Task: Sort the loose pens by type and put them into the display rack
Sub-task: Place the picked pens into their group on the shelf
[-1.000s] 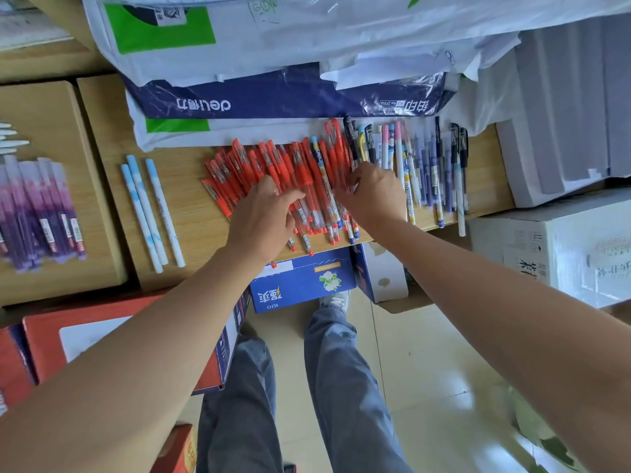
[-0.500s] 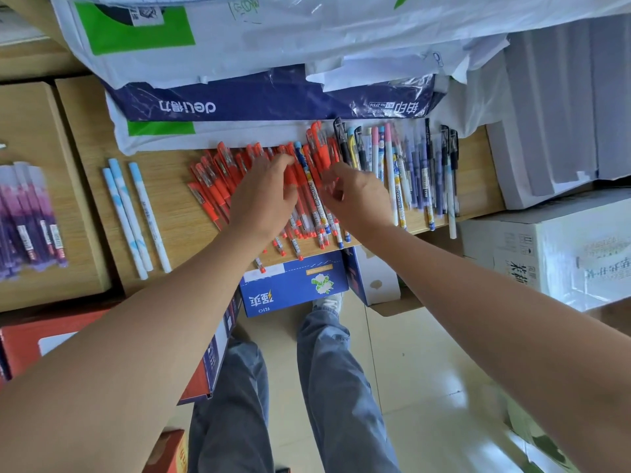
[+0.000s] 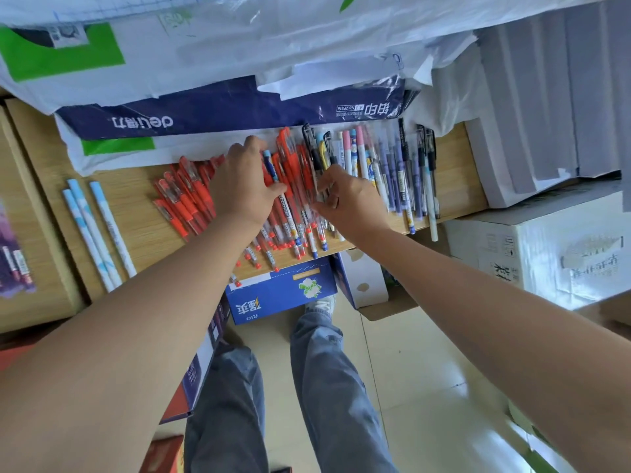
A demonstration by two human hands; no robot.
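Observation:
A spread of red-capped pens (image 3: pixel 184 199) lies on the wooden shelf (image 3: pixel 136 227), with a mixed row of purple, black, pink and patterned pens (image 3: pixel 396 172) to its right. My left hand (image 3: pixel 242 186) lies flat on the red pens, fingers apart, reaching toward the back. Just right of it, my right hand (image 3: pixel 348 199) curls its fingers among the pens where the red group meets the mixed row; whether it grips one is hidden. Three light-blue pens (image 3: pixel 95 230) lie apart at the left. No display rack is recognisable.
Packs of copy paper in plastic (image 3: pixel 239 107) overhang the back of the shelf. Purple pens (image 3: pixel 13 264) lie on a second board at far left. Grey stacked boxes (image 3: pixel 546 107) and a white carton (image 3: pixel 546 254) stand at right; a blue box (image 3: pixel 280 295) sits below the shelf edge.
My left hand has slid from the near part of the red pens toward the back of the shelf. My right hand stayed at the boundary of the red pens, its fingers curling in.

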